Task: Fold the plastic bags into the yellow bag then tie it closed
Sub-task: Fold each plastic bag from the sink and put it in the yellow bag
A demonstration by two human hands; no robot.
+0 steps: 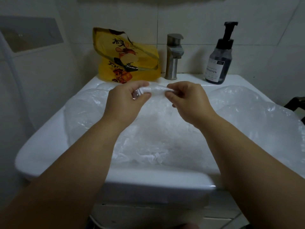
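Observation:
A yellow bag (127, 58) with cartoon print stands at the back left of the white sink (49, 138), against the tiled wall. Both hands hover over the basin. My left hand (125, 100) and my right hand (188, 100) each pinch one end of a small folded clear plastic bag (156, 90), stretched between them. Several loose clear plastic bags (148, 139) lie crumpled across the basin below my hands, spilling over the right rim.
A metal faucet (173, 57) rises at the back middle of the sink, just right of the yellow bag. A dark pump bottle (218, 60) stands at the back right. A dark object (295, 103) shows at the right edge.

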